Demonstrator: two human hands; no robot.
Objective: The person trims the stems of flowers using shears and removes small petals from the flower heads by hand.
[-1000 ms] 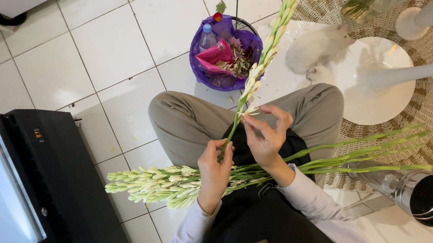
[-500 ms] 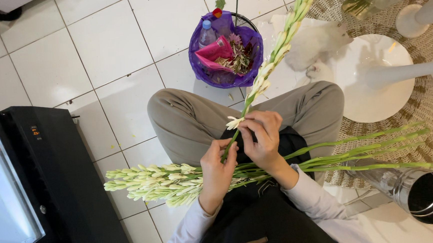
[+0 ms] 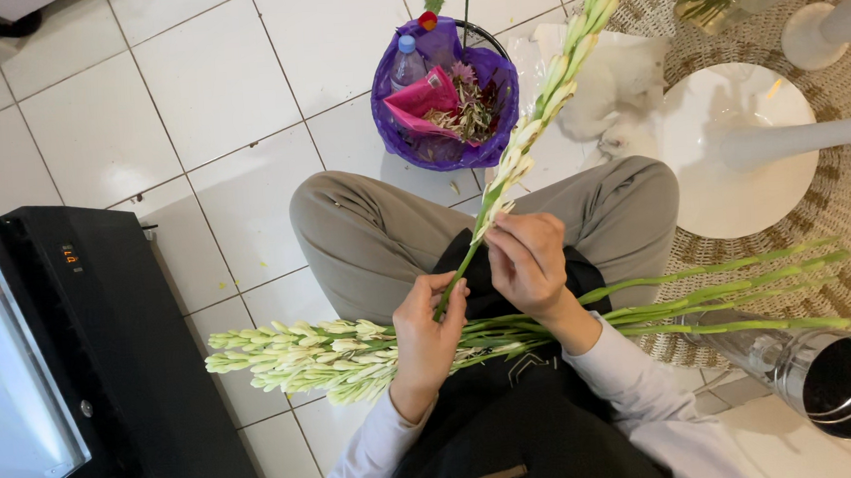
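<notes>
Person sits w/ knees apart; a bundle of flower stems (image 3: 373, 346) lies crosswise on the lap, buds at 9 o'clock, cut ends out at 3 o'clock, so each stem is w/in easy reach. One single stem (image 3: 536, 114) is lifted clear of the rest, tip toward 1 o'clock. Left hand (image 3: 429, 332) pinches its lower end, thumb & fingers closed round it, prob. to steady it. Right hand (image 3: 530, 257) pinches higher up at the lowest buds, fingertips curled in on the stem.

At 12 o'clock, just past the knees, a purple bin (image 3: 444, 95) holds scraps, a bottle & pink wrap: close enough to drop trimmings in.

Room: black cooler (image 3: 108, 367) boxes in the 9 o'clock side, bud ends near its edge. White table base (image 3: 725, 152) on a woven mat at 2 o'clock, steel can (image 3: 838, 381) at 4 o'clock, near the cut ends. Bare tile lies at 10–11 o'clock.
</notes>
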